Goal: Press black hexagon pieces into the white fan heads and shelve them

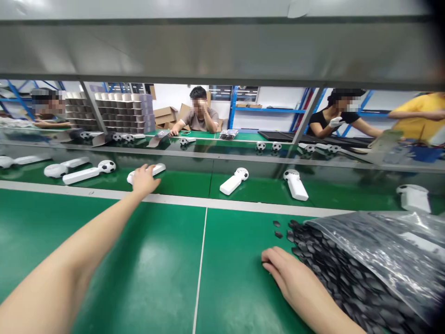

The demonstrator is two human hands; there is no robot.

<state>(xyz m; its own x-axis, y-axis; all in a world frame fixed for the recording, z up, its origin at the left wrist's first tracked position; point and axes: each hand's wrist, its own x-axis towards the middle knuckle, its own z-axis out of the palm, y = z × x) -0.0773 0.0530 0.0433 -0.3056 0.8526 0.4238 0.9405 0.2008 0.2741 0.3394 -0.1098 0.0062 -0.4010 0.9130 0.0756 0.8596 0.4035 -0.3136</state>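
My left hand (145,180) reaches onto the dark green belt and lies over a white handled piece (158,169), its fingers wrapped on the middle of it. My right hand (283,269) is over the green table (167,260), thumb and fingertips pinched together at a small dark bit. Just beyond and to the right of it, many flat black pieces (327,255) spill from a clear plastic bag (389,246). White pieces with football-patterned heads lie on the belt: one (231,182) right of my left hand, another (296,184) farther right.
A pale rail (243,205) separates table and belt. More football pieces (89,172) lie at the left, and one (413,198) behind the bag. A grey shelf (208,51) hangs low overhead. Several people sit or stand across the line, near stacked cartons (121,111).
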